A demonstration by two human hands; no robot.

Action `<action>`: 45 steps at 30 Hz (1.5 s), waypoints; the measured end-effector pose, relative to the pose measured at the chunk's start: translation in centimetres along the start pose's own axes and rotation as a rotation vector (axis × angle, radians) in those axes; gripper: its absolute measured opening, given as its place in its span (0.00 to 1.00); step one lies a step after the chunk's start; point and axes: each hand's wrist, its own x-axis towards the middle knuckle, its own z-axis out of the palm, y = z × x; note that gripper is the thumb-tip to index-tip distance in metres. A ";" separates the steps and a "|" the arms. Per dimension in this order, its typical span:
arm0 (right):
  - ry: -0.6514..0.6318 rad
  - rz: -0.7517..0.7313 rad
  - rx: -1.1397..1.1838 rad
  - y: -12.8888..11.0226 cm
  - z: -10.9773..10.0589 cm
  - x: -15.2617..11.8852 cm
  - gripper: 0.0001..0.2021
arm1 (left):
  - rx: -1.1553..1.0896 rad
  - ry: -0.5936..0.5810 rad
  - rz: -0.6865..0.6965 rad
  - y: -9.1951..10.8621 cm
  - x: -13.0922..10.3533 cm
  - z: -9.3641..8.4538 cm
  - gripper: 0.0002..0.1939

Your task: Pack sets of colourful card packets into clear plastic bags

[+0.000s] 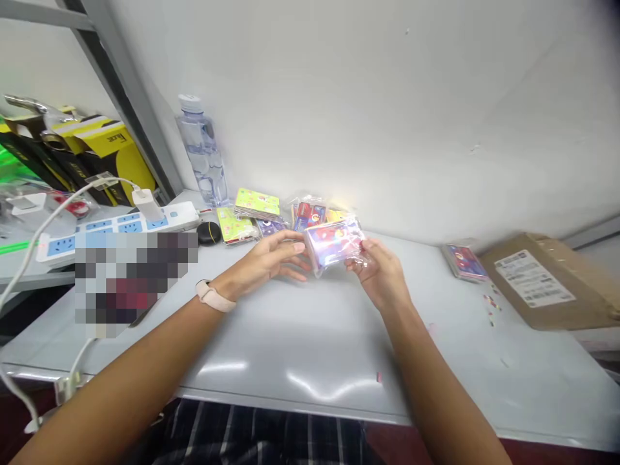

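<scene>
My right hand [385, 271] grips a clear plastic packet [335, 244] by its right end, lifted over the table. Inside the packet is something flat with a colourful red and blue print, its details smeared by glare and blur. At the packet's left end is my left hand [274, 258], its fingers apart and nothing held in them; whether a fingertip touches the plastic I cannot tell. Behind the packet lie more bagged packets, among them a yellow-green one [258, 202] on a small pile and a red and blue one [305, 216], partly hidden.
A water bottle [203, 155] stands by the wall, near a round black case [209, 233] and a white power strip [121, 229] with cables. To the right are another bagged packet [465, 263], small coloured scraps [491, 302] and a cardboard box [552, 281]. Yellow-black boxes [113, 152] stand far left.
</scene>
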 end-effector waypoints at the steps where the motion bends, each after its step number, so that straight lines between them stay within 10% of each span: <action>1: 0.050 -0.026 0.041 0.0 0.0 0.1 0.15 | -0.035 0.025 0.008 0.0 0.0 -0.1 0.24; 8: 0.219 -0.008 0.086 0.8 -0.3 0.7 0.17 | -0.014 0.024 -0.011 0.0 -0.1 -0.1 0.23; 20: 0.149 0.006 -0.224 1.9 -0.5 1.2 0.22 | 0.102 0.007 -0.008 -0.1 -0.1 0.1 0.24; 27: -0.152 0.012 -0.597 1.0 -0.5 1.7 0.30 | 0.168 -0.025 -0.002 0.0 -0.1 0.0 0.23; 32: -0.468 0.197 -0.931 -3.9 -3.7 0.9 0.24 | 0.233 -0.030 0.007 0.0 -0.1 -0.1 0.21; 34: -0.353 0.250 -1.109 -6.0 -6.4 1.3 0.19 | 0.255 -0.027 0.010 -0.1 0.0 -0.1 0.20; 36: 0.192 0.136 -1.373 -7.5 -9.5 2.2 0.13 | 0.260 -0.021 0.012 -0.3 0.1 -0.3 0.20; 39: 0.636 0.028 -1.538 -8.7 -14.2 3.9 0.16 | 0.257 -0.025 0.007 -0.5 0.3 -0.2 0.20; 45: 0.712 0.195 -1.767 -8.6 -19.9 4.9 0.23 | 0.275 -0.035 0.003 -0.2 0.2 0.2 0.20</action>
